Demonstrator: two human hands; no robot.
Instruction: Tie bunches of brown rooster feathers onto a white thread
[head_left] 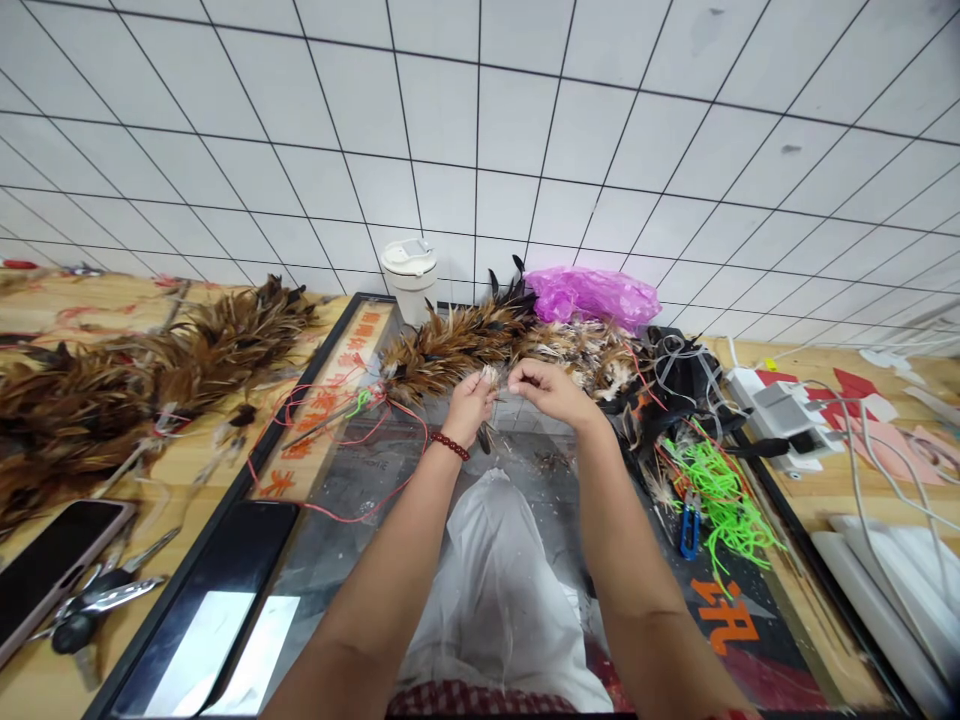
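My left hand, with a beaded bracelet on its wrist, is closed on a small bunch of feathers; pale ends show above the fingertips and a dark tip hangs below. Just to its right, my right hand is closed in a pinch, and whatever is between its fingers is too small to make out. The hands are a little apart. Behind them lies a brown feather bundle. A heap of loose brown and cream feathers lies beyond my right hand.
A white lidded cup and a pink plastic bag stand by the tiled wall. At right are green cords, blue thread snips and a white power strip. Left are feather bundles, phones and keys.
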